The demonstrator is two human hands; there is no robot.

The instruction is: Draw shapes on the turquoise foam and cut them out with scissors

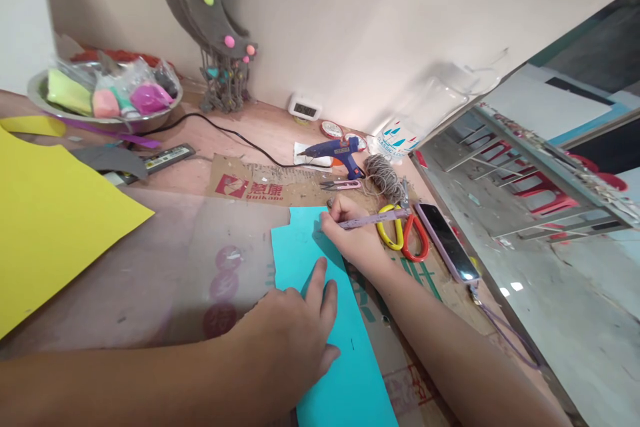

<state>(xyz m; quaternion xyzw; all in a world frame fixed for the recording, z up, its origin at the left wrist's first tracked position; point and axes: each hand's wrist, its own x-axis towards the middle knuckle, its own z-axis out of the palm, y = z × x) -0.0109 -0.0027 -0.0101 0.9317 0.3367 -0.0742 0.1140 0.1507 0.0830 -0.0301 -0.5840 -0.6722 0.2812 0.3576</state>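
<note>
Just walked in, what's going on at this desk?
A person is working over a turquoise sheet. The right hand grips a lilac pen near the sheet's far right corner; its tip is hidden by the fingers. The left hand lies across the sheet. A small dark mark shows nearer the wearer. Scissors and a phone lie to the right, a blue glue gun beyond, and a yellow sheet off left.
</note>
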